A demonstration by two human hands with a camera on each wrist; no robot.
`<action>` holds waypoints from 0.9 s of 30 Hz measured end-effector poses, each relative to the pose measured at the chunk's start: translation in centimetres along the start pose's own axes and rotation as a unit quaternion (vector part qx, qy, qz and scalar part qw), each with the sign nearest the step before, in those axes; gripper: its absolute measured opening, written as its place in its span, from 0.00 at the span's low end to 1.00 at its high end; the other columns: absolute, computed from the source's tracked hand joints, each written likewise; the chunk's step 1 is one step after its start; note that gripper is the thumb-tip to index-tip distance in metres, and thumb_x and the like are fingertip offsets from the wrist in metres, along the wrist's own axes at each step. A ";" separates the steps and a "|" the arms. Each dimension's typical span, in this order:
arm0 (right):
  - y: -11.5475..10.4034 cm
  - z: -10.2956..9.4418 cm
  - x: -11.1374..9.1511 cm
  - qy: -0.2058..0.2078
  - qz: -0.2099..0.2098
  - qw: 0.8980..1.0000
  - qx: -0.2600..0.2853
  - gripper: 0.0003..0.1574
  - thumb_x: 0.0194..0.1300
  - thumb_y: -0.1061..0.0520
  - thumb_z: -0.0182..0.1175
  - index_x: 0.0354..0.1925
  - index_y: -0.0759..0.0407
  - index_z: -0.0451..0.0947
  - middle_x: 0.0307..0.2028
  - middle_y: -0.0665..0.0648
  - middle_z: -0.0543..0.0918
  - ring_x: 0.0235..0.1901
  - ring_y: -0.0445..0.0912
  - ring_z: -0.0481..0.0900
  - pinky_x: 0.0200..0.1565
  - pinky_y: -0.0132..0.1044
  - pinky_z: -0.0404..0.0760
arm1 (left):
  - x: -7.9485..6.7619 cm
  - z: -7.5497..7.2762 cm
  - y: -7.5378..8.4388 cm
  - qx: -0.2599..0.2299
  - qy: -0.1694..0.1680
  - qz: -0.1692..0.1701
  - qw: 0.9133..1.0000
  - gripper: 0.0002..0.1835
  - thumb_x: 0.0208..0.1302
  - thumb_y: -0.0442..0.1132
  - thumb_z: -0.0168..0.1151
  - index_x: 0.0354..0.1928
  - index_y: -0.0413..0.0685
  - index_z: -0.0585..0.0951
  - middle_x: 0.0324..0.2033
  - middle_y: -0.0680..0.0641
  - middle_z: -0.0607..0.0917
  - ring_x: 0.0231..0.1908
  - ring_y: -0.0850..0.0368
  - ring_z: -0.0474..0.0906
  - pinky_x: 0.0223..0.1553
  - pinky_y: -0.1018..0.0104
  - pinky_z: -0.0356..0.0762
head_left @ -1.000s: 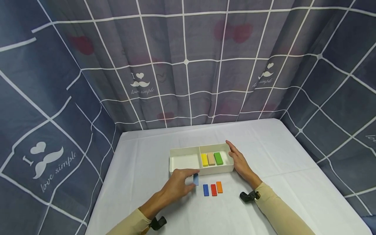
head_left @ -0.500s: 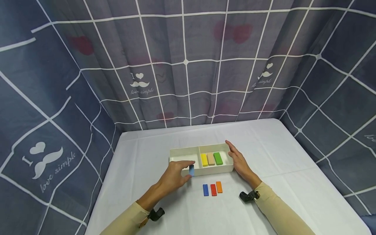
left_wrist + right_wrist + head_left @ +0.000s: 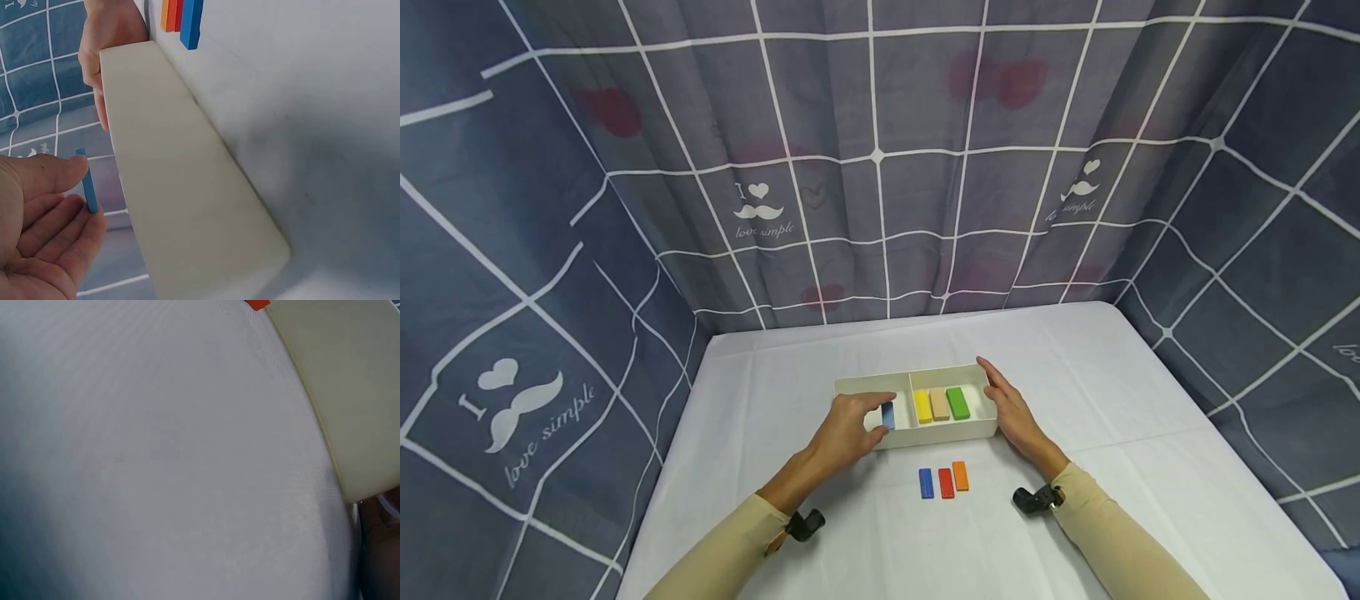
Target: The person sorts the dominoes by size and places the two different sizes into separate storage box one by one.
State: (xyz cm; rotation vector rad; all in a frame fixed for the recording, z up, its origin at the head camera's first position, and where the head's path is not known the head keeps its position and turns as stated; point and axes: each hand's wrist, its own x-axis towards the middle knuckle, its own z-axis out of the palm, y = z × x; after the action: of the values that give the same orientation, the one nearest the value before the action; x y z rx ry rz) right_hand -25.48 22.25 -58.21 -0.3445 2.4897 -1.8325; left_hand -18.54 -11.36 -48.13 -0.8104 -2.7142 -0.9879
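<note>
A light blue block (image 3: 887, 415) (image 3: 89, 187) stands upright between the thumb and fingertips of my left hand (image 3: 838, 429) (image 3: 50, 225). That hand holds it over the left compartment of a cream two-part box (image 3: 940, 433) (image 3: 175, 162); the block's contact with the floor cannot be made out. At the box's right end, my right hand (image 3: 1018, 423) (image 3: 119, 28) grips the wall, a finger reaching the far corner. Yellow (image 3: 922, 407), tan (image 3: 939, 405) and green (image 3: 957, 403) blocks lie side by side in the right compartment.
In front of the box, a dark blue block (image 3: 927, 483), a red block (image 3: 946, 483) and an orange block (image 3: 960, 476) lie in a row on the white-covered table (image 3: 1052, 350). Checked curtains (image 3: 917, 208) surround the table's back and sides.
My left hand has carried the light blue block from the table before the box, up over the front wall and leftward into the left compartment's area. The right hand and box have stayed put.
</note>
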 end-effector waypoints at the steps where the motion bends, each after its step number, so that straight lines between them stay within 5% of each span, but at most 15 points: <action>1: 0.0 0.0 0.0 0.000 -0.001 1.000 0.002 0.37 0.88 0.59 0.39 0.89 0.51 0.54 0.88 0.61 0.53 0.88 0.62 0.44 0.86 0.63 0.41 | 0.2 0.0 0.0 0.000 -0.001 -0.001 1.000 0.31 0.61 0.27 0.81 0.68 0.36 0.84 0.62 0.39 0.89 0.59 0.45 0.90 0.58 0.54 0.89; 27: 0.0 0.0 0.1 0.003 0.000 1.000 0.018 0.37 0.87 0.60 0.41 0.88 0.51 0.56 0.88 0.61 0.54 0.89 0.60 0.44 0.87 0.62 0.41 | 3.8 0.7 -1.9 0.027 -0.032 -0.023 0.999 0.30 0.62 0.27 0.80 0.67 0.35 0.85 0.60 0.39 0.90 0.60 0.44 0.89 0.61 0.53 0.88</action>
State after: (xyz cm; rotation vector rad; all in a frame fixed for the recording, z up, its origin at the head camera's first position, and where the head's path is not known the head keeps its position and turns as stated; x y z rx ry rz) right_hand -25.55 22.22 -58.25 -0.3399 2.4562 -1.8795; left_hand -22.72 -10.41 -48.58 -0.7853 -2.8121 -0.9086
